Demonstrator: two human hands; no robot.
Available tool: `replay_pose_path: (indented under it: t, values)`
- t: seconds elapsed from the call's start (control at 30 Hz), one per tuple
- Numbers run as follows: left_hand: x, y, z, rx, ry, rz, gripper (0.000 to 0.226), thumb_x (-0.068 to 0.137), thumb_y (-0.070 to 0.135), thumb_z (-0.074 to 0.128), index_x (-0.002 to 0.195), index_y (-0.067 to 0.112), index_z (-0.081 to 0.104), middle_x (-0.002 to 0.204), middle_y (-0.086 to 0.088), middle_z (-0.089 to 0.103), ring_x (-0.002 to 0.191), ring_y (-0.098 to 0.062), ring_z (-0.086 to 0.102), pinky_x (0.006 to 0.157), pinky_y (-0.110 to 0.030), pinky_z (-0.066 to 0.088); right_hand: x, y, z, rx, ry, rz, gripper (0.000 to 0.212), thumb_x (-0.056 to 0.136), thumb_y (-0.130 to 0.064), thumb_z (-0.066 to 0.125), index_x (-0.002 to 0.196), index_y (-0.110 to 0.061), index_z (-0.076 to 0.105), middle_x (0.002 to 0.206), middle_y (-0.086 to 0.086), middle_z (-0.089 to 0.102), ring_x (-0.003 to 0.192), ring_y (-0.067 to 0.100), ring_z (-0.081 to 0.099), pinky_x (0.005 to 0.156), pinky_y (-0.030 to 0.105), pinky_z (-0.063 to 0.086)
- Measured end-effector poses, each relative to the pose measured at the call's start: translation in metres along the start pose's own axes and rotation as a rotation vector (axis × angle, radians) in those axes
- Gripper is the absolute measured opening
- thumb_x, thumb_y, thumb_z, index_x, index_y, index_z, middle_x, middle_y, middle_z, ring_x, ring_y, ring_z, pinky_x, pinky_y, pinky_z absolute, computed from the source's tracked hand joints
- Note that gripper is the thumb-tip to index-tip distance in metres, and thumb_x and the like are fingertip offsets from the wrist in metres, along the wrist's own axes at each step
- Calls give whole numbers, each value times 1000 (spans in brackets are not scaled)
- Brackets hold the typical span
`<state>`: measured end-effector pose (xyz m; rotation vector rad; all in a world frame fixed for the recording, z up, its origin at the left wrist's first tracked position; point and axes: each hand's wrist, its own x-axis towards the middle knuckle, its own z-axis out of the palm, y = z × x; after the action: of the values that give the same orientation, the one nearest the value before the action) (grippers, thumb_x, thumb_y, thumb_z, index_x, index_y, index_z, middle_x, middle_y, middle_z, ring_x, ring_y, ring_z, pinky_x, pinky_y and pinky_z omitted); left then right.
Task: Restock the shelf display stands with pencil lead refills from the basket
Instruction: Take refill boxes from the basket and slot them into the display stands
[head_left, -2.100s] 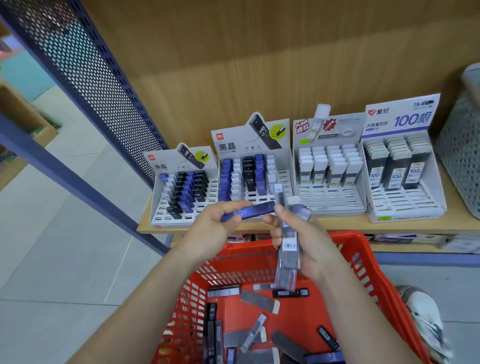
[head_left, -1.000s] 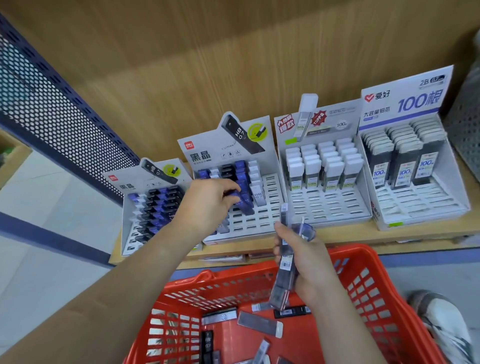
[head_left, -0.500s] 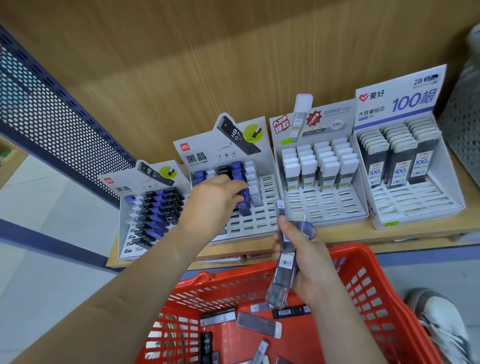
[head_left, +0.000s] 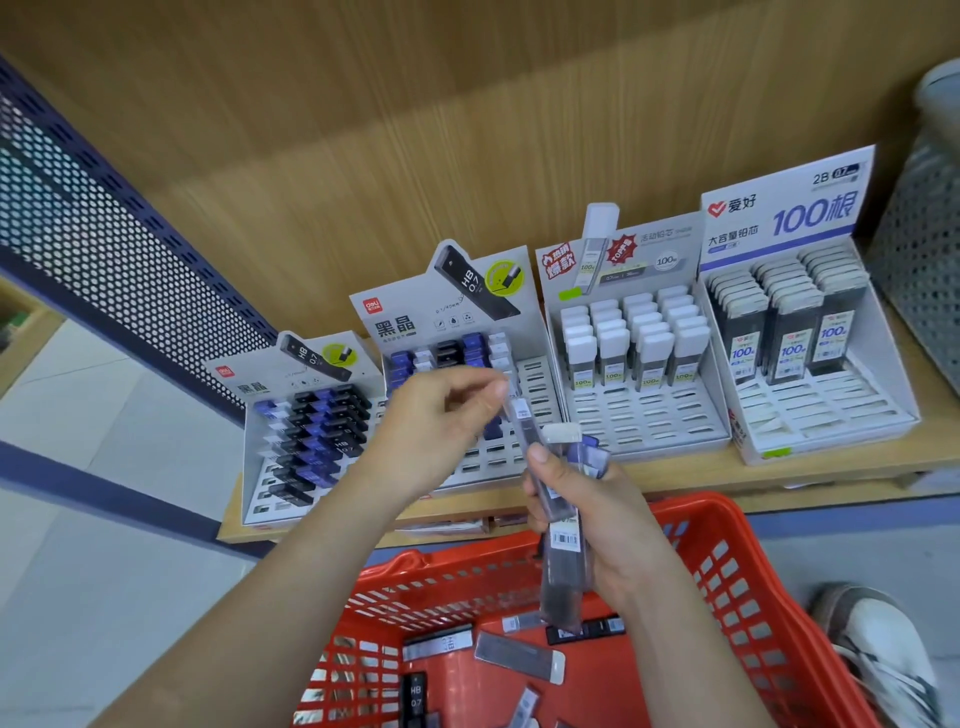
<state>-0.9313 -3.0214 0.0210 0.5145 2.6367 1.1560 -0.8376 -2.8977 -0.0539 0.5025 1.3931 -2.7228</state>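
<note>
Pinching one refill case (head_left: 521, 415), left fingers (head_left: 488, 387); right fingers (head_left: 540, 457) clasping a bundle (head_left: 563, 566).

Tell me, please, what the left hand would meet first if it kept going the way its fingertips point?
Probably the slim refill case held up in the right hand; the left hand fingertips already look nearly on its top end.

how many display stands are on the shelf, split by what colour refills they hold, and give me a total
Stands with blue and black refills: 2
Stands with white-capped refills: 1
Stands with grey-capped dark refills: 1
Total: 4 stands
</note>
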Motion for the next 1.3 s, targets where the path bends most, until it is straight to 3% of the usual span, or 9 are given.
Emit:
replay_pose_path:
  t: [0.1, 0.2, 0.37, 0.47, 0.6, 0.73, 0.83, 1.07, 1.3]
  values:
    - [-14, 8, -4, -483, -320, -175, 29, 90, 18, 59, 118, 14, 65, 86, -6, 68, 69, -16, 58, 66, -23, 52, -4, -4, -1, 54, -119, 35, 31, 60, -38, 90, 74, -16, 73, 65, 9, 61, 50, 17, 51, 50, 26, 43]
    - [-16, 8, -9, -589, -238, -193, 28, 76, 17, 69, 103, 9, 70, 87, -13, 71, 62, -14, 58, 62, -23, 52, -5, -4, -1, 218, -207, 93, 45, 51, -41, 95, 78, -12, 73, 64, 11, 59, 45, 14, 47, 45, 24, 40]
    - [-11, 10, -13, -419, 92, -200, 15, 74, 23, 75, 81, 10, 73, 57, -4, 64, 50, -13, 55, 51, -19, 50, -5, -6, -7, 182, -185, 96, 33, 67, -35, 87, 87, -10, 76, 79, 20, 66, 42, 13, 42, 45, 23, 40]
    - [-4, 12, -15, -394, 105, -163, 5, 84, 11, 68, 87, 9, 73, 59, -2, 67, 53, -11, 60, 56, -19, 53, -2, -9, -9, 172, -72, 115, 20, 75, -26, 81, 85, -11, 74, 81, 18, 68, 44, 12, 42, 44, 22, 40]
    - [8, 12, -16, -278, 165, -76, 12, 88, 4, 64, 84, 11, 72, 69, -5, 68, 60, -9, 64, 63, -18, 55, 5, -6, -18, 418, 191, 164, 25, 73, -28, 75, 89, -13, 62, 66, 2, 55, 49, 10, 46, 47, 20, 43]
    - [16, 6, -1, 87, 179, 34, 11, 86, 14, 69, 95, 15, 74, 78, 6, 70, 69, -6, 62, 77, -23, 53, 3, -9, -29, 707, 202, 165, 18, 78, -16, 65, 89, -15, 51, 71, -1, 48, 60, 13, 47, 69, 26, 43]
    - [20, -1, 12, 197, 192, 52, 21, 87, 17, 68, 108, 13, 72, 97, 0, 72, 83, -7, 62, 86, -20, 47, 4, -9, -28, 765, 197, 162, 8, 90, -10, 55, 95, -14, 51, 74, 2, 51, 64, 16, 54, 78, 34, 52]
    - [16, -10, 22, 293, 175, 58, 22, 88, 18, 67, 109, 13, 72, 102, -1, 73, 89, -12, 65, 82, -14, 43, 2, -12, -22, 772, 231, 139, 14, 96, -7, 49, 104, -9, 60, 89, 11, 69, 79, 22, 73, 73, 39, 62]
    - [16, -15, 25, 408, 131, 237, 13, 89, 18, 66, 96, 11, 75, 93, -2, 74, 93, -22, 62, 85, -27, 44, -2, -14, -22, 734, 205, 138, 16, 94, -7, 53, 106, -6, 64, 95, 20, 74, 82, 24, 75, 60, 38, 61]
